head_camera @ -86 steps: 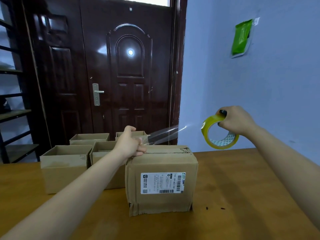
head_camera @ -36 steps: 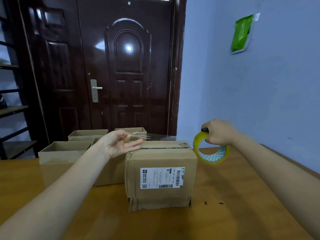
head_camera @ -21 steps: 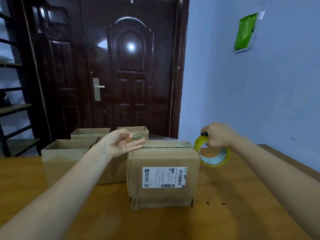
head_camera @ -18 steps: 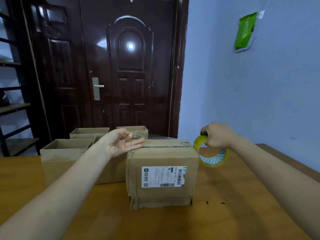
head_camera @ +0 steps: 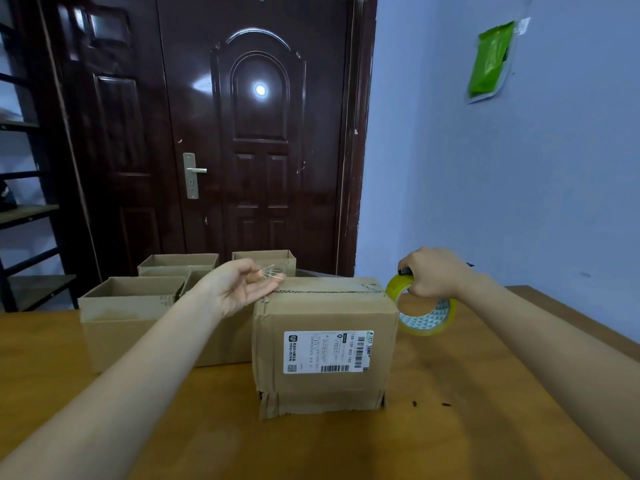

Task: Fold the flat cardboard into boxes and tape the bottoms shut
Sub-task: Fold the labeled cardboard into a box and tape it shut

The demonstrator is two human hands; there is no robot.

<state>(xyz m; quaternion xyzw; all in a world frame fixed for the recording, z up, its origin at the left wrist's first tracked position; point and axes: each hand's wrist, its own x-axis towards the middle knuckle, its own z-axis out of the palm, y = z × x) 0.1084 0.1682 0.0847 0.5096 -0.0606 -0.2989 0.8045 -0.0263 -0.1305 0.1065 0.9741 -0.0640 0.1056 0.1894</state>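
I am holding my open left hand (head_camera: pixel 242 289) over the box (head_camera: pixel 325 344), while my right hand (head_camera: pixel 433 271) is gripping the tape (head_camera: pixel 420 311) just right of it.

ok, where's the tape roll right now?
Head view, right of centre: the tape roll is gripped by the right hand, just off the labelled box's top right corner.

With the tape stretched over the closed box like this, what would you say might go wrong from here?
1. The tape end sits crumpled at the left hand's fingertips; it may stick to itself or the fingers rather than lie flat.
2. The strip looks unpressed along the box seam, so it might land wrinkled or off the gap.
3. The right hand holds the roll past the box edge; pulling could shift the box.
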